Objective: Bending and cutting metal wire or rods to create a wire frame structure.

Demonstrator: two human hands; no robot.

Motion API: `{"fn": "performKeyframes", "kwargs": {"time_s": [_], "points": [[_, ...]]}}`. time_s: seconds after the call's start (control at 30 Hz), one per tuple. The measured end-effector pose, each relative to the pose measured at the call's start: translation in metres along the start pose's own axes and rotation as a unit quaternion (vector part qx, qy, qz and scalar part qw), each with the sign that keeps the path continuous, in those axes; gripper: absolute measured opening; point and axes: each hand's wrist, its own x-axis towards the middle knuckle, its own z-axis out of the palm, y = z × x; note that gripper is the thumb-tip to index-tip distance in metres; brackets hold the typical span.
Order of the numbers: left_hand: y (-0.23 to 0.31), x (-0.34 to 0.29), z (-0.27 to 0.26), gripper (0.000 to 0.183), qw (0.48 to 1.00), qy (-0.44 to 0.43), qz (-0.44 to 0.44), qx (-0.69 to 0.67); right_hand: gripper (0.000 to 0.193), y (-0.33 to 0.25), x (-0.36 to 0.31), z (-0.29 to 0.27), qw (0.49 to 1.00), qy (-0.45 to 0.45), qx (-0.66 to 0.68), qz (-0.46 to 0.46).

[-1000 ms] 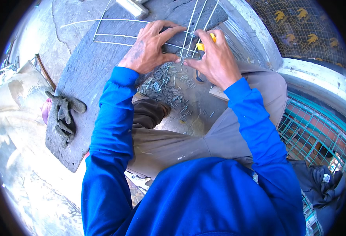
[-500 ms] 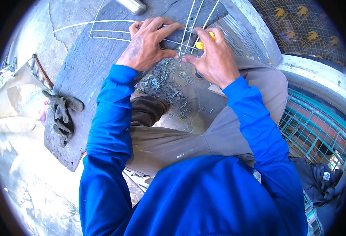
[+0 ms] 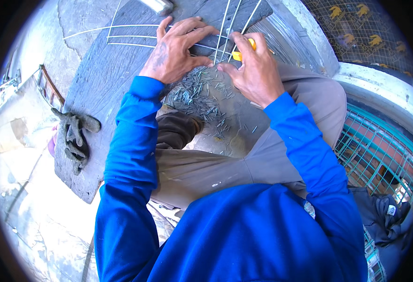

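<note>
Several thin pale rods (image 3: pixel 235 18) cross one another over a dark board (image 3: pixel 121 70), making a loose grid. My left hand (image 3: pixel 178 51) spans the grid's left side. Its index fingertip and thumb press at the crossing rods, while its outer fingers are raised and spread. My right hand (image 3: pixel 257 70) is curled at the grid's right side, thumb and index finger close to the crossings. Tucked in that hand is a tool with a yellow handle (image 3: pixel 237 56), its kind mostly hidden by the fingers. Short cut wire pieces (image 3: pixel 204 105) are strewn below my hands.
A dark grey glove (image 3: pixel 77 136) lies on the board's left edge. At the far edge rests a shiny metal cylinder (image 3: pixel 158 5). A bundle of thin rods (image 3: pixel 293 47) lies to the right, near a green wire mesh (image 3: pixel 371 150) and a dark cloth (image 3: pixel 387 216).
The outer fingers of my left hand have lifted and spread a little. Both hands stay at the same rod crossings, and the yellow-handled tool remains in my right hand.
</note>
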Motion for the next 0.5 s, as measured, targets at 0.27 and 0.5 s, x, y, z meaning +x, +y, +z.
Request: {"fn": "performKeyframes", "kwargs": {"time_s": [0.27, 0.5], "points": [[0.0007, -0.0017, 0.0014, 0.073, 1.0, 0.004, 0.001, -0.008, 0.066, -0.002, -0.003, 0.0039, 1.0, 0.013, -0.004, -0.002], [0.0028, 0.0003, -0.0017, 0.07, 1.0, 0.01, 0.006, -0.013, 0.065, -0.0005, -0.0042, 0.0057, 0.999, 0.027, -0.014, -0.01]]}}
